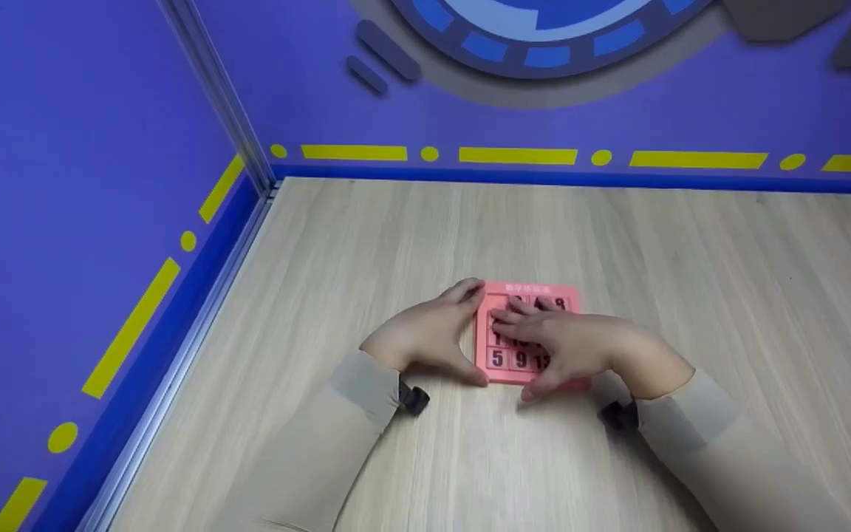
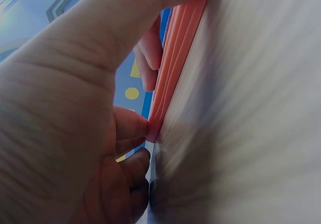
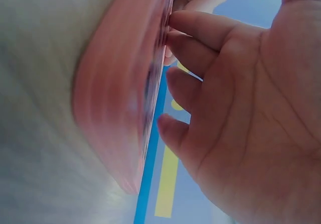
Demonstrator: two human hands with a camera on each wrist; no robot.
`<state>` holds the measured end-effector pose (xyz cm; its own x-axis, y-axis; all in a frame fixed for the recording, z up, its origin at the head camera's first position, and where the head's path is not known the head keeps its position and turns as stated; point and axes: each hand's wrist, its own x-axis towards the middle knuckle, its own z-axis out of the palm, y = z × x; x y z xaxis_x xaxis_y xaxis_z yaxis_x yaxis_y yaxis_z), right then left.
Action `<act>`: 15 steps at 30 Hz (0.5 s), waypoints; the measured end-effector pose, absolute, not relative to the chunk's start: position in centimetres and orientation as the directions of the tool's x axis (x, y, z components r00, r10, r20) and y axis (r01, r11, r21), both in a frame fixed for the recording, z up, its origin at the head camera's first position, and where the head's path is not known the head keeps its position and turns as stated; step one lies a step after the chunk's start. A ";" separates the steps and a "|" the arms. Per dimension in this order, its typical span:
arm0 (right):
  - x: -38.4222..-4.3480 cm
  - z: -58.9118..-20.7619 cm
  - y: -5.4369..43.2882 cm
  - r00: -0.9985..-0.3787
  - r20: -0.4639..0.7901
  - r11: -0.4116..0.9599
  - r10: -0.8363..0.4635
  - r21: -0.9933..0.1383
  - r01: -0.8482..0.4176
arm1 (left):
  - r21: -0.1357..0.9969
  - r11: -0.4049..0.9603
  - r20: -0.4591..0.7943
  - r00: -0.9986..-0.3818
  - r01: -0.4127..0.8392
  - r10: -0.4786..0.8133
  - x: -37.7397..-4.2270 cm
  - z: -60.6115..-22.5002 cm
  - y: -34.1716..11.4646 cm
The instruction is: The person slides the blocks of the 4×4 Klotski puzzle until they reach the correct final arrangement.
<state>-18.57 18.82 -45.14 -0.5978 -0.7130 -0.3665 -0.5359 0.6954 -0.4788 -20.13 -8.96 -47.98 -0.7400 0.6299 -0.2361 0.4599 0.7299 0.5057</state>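
Note:
A pink number sliding puzzle (image 1: 529, 289) lies flat on the table, with black digits on its square tiles. My left hand (image 1: 425, 334) holds the frame along its left side, thumb at the near corner and fingers at the far corner; the left wrist view shows the frame's edge (image 2: 173, 58) between them. Over the tiles reaches my right hand (image 1: 580, 341), fingers extended and fingertips on the upper left part of the grid. Its thumb extends past the near edge. A bare pink gap (image 1: 497, 302) shows at the grid's upper left. Several tiles are hidden under the right hand.
The wood-grain table (image 1: 366, 244) stretches around the puzzle on all sides. Blue panels with yellow marks (image 1: 518, 155) stand behind and to the left, joined by a metal corner post (image 1: 222, 96). Black straps (image 1: 414, 400) sit at both wrists.

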 end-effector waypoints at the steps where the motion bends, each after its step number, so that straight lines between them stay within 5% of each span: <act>1: -18.7 -45.1 18.9 -0.600 -0.361 0.694 -0.714 -0.479 -0.537 | 0.506 0.730 -0.236 -0.740 0.459 0.629 -20.1 -47.9 -8.9; 15: -19.9 -46.2 19.3 -0.648 -0.325 0.708 -0.689 -0.492 -0.506 | 0.499 0.735 -0.233 -0.746 0.459 0.624 -20.1 -47.9 -8.9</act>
